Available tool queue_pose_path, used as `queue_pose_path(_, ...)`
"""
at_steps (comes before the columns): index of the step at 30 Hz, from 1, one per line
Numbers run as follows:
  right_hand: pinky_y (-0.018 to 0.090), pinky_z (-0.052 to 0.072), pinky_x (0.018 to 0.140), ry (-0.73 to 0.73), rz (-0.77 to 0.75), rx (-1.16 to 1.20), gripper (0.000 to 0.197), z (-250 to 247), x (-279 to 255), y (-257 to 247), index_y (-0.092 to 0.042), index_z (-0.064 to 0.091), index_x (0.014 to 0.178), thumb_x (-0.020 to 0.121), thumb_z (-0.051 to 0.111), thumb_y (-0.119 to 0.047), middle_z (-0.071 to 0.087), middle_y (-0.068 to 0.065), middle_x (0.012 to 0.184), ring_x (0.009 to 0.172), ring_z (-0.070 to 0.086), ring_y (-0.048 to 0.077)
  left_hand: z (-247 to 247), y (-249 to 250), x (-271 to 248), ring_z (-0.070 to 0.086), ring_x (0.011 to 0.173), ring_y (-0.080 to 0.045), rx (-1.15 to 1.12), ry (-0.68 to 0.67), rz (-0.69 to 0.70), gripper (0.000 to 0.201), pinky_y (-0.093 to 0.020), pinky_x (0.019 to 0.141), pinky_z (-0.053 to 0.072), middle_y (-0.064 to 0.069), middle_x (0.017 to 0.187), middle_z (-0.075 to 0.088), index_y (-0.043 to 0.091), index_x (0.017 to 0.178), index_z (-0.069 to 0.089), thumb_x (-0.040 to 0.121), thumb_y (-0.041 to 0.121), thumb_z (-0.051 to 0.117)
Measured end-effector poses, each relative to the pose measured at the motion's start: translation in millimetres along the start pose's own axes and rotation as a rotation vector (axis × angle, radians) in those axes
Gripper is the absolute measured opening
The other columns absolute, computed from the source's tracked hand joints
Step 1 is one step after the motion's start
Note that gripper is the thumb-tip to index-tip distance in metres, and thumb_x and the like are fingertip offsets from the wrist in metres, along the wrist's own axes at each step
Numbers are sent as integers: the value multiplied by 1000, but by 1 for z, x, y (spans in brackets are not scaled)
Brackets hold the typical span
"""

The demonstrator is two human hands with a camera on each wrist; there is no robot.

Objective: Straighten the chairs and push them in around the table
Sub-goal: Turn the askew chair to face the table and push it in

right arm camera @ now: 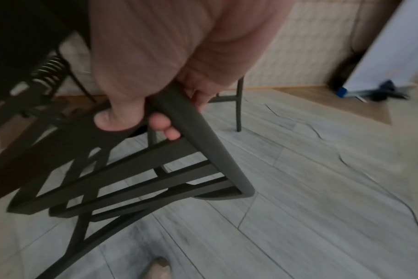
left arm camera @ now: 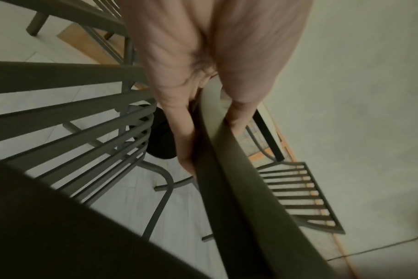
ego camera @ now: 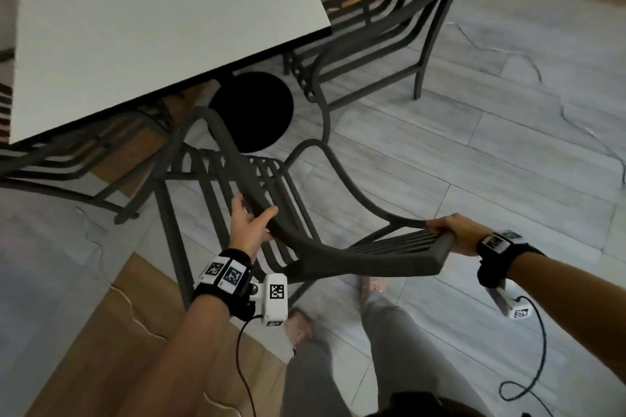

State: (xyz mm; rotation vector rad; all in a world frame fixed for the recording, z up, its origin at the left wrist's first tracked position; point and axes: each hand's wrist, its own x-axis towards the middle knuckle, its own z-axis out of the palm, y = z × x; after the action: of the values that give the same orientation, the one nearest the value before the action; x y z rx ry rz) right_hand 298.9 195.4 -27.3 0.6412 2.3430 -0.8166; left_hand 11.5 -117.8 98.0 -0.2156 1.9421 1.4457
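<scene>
A dark metal slatted chair stands in front of me, its seat facing the white table. My left hand grips its left armrest, thumb on one side and fingers on the other. My right hand holds the right end of the chair's top rail, fingers curled round it. A second dark chair stands at the table's right side, and a third sits partly under the table at the left.
The table's round black base stands on the grey plank floor just beyond the chair's seat. My legs and feet are right behind the chair. A thin cable trails over the floor at the right. Brown flooring lies at lower left.
</scene>
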Motion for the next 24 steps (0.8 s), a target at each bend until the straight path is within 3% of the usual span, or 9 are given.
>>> queue_pose_path(2, 44, 52, 77, 52, -44, -8, 30, -22, -28, -29, -52, 51, 82, 72, 52, -24, 64, -13, 78, 78, 60, 14, -24, 8, -11, 67, 103, -31, -34, -27, 31, 63, -46, 78, 61, -20, 123, 63, 19, 138, 36, 85, 5, 66)
queue_pose_path(4, 45, 50, 67, 145, -87, -24, 32, -51, -67, -76, -45, 48, 74, 70, 59, -15, 58, -12, 64, 65, 54, 12, -48, 19, -22, 68, 104, -32, -65, -50, 64, 54, -43, 78, 61, -19, 118, 65, 16, 134, 40, 86, 6, 64)
queue_pose_path(7, 37, 42, 62, 249, -108, -56, 26, -83, -116, -146, -30, 60, 85, 71, 75, -15, 57, -3, 64, 67, 56, 24, -88, 28, -35, 70, 93, -25, -81, -84, 121, 44, -33, 69, 62, -16, 110, 68, 11, 129, 44, 88, 7, 62)
queue_pose_path(9, 33, 39, 62, 328, -99, -123, 28, -95, -137, -180, -12, 64, 93, 69, 79, -17, 54, 3, 66, 70, 59, 33, -114, 30, -38, 71, 90, -24, -88, -102, 122, 45, -32, 67, 62, -17, 110, 69, 8, 131, 45, 89, 8, 62)
queue_pose_path(11, 37, 45, 58, 410, -143, -198, 31, -101, -148, -209, -16, 64, 90, 64, 80, -15, 49, -1, 59, 63, 57, 32, -142, 30, -38, 72, 89, -24, -95, -140, 105, 43, -31, 64, 61, -19, 110, 69, 7, 130, 48, 89, 8, 61)
queue_pose_path(13, 37, 46, 50, 491, -221, -291, 34, -102, -154, -239, -23, 62, 85, 57, 80, -13, 45, -6, 52, 55, 52, 27, -174, 28, -36, 74, 80, -19, -118, -205, 80, 38, -30, 63, 61, -13, 98, 73, 5, 128, 50, 91, 6, 58)
queue_pose_path(15, 33, 43, 46, 537, -284, -374, 33, -101, -158, -269, -22, 60, 80, 54, 78, -12, 51, -1, 48, 51, 54, 29, -201, 22, -32, 74, 79, -19, -141, -293, 36, 36, -32, 67, 62, -8, 91, 75, 2, 127, 51, 92, 2, 55)
queue_pose_path(20, 24, 34, 47, 543, -341, -508, 30, -79, -166, -323, -23, 56, 76, 51, 68, -10, 54, -1, 46, 44, 53, 26, -250, 2, -22, 70, 88, -28, -216, -417, -110, 44, -39, 77, 61, -17, 105, 65, 1, 133, 47, 89, -7, 48)
queue_pose_path(24, 20, 28, 55, 550, -353, -503, 38, -56, -170, -335, -24, 59, 79, 44, 66, -10, 59, -4, 47, 42, 54, 25, -274, 1, -16, 69, 98, -34, -256, -486, -198, 50, -45, 81, 60, -21, 110, 68, 6, 132, 46, 83, 1, 54)
